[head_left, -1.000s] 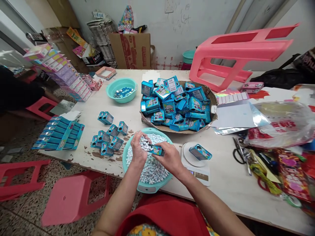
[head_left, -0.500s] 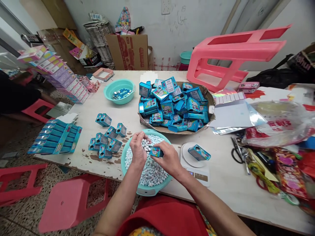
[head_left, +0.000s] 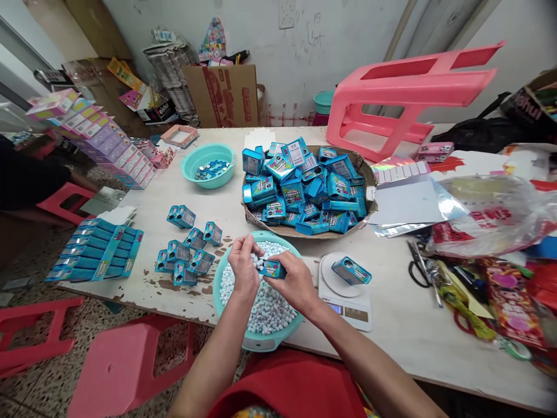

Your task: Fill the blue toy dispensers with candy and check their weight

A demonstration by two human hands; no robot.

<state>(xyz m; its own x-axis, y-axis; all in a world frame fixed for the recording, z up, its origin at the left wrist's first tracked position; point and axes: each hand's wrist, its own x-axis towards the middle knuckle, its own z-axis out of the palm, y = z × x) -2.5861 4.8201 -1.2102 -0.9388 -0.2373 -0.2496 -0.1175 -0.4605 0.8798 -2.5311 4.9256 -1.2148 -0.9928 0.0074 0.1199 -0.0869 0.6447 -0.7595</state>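
Above a turquoise basin (head_left: 256,343) filled with small pale candies (head_left: 272,307), both my hands are close together. My left hand (head_left: 244,267) is cupped around a few candies at the open end of a small blue tin (head_left: 273,269). My right hand (head_left: 296,280) grips that tin, which lies tilted on its side with its opening toward my left fingers. Right of the basin, another blue tin (head_left: 351,270) rests on a white kitchen scale (head_left: 365,313). Several more tins (head_left: 178,251) stand on the table to the left.
Behind the basin is a cardboard tray (head_left: 369,203) heaped with blue tins. A second turquoise basin (head_left: 209,180) holds small round lids. A filled display box (head_left: 98,249) sits far left; a pink stool (head_left: 391,87), scissors (head_left: 418,270) and plastic bags (head_left: 483,215) lie right. Someone's arm shows at far left.
My left fingers have shifted slightly at the tin's opening, and fewer candies show in that hand. The tin stays in my right hand. The whole view has moved a little.
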